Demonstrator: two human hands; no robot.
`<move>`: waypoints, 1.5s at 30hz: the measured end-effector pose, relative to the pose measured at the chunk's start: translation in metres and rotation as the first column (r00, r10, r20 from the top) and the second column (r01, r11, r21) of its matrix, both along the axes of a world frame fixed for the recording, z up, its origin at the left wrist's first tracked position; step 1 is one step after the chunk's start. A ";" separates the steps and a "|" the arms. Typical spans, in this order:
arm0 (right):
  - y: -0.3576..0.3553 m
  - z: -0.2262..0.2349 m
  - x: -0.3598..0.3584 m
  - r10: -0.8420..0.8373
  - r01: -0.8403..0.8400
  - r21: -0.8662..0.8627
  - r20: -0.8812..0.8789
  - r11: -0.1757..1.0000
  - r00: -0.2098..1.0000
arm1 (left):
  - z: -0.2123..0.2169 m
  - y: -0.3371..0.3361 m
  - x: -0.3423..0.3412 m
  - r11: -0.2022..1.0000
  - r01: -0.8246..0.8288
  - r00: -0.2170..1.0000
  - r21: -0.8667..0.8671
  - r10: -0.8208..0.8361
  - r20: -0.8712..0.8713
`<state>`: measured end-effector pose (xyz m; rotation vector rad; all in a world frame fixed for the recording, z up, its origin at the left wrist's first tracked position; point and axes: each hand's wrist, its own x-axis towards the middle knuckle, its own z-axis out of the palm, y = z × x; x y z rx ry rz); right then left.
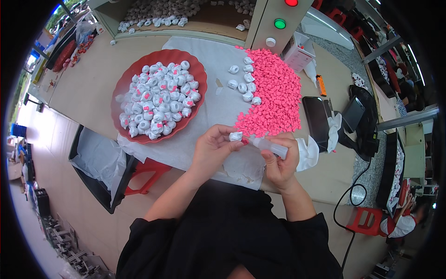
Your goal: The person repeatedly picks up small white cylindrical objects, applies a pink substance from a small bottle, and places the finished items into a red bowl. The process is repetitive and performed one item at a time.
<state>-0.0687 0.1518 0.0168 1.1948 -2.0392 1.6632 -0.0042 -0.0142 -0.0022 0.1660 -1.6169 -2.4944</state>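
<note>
My left hand [213,148] pinches a small white rounded piece [235,136] between thumb and fingers, over the near edge of the paper sheet. Closed around a translucent squeeze bottle [275,148], my right hand [283,163] points its nozzle toward that piece. Whether the nozzle touches it I cannot tell. A bit of pink shows by the left fingertips. Just beyond both hands spreads a heap of small pink pieces [274,93]. Several loose white pieces [242,87] lie along its left side. The red scalloped bowl [199,69] holds many white pieces, some with pink bits on them.
A white paper sheet [218,60] covers the table's middle. Right of the heap lie a dark phone [316,118], an orange object [321,86] and crumpled tissue [306,153]. At the back stands a cabinet with lit buttons [279,24]. A lined black tray [100,158] sits lower left.
</note>
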 end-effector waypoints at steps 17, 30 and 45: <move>0.001 -0.001 -0.001 0.034 -0.028 -0.048 0.134 0.998 0.990 | 0.001 0.001 0.000 1.000 -0.028 1.000 -0.003 0.028 0.000; 0.002 -0.001 0.001 0.058 -0.050 -0.051 0.183 0.997 0.981 | 0.003 0.002 -0.001 1.000 -0.021 1.000 -0.002 0.021 -0.012; 0.027 0.023 -0.025 0.166 0.018 -0.219 0.786 0.975 0.595 | -0.001 0.002 -0.002 1.000 -0.019 1.000 -0.020 0.019 -0.001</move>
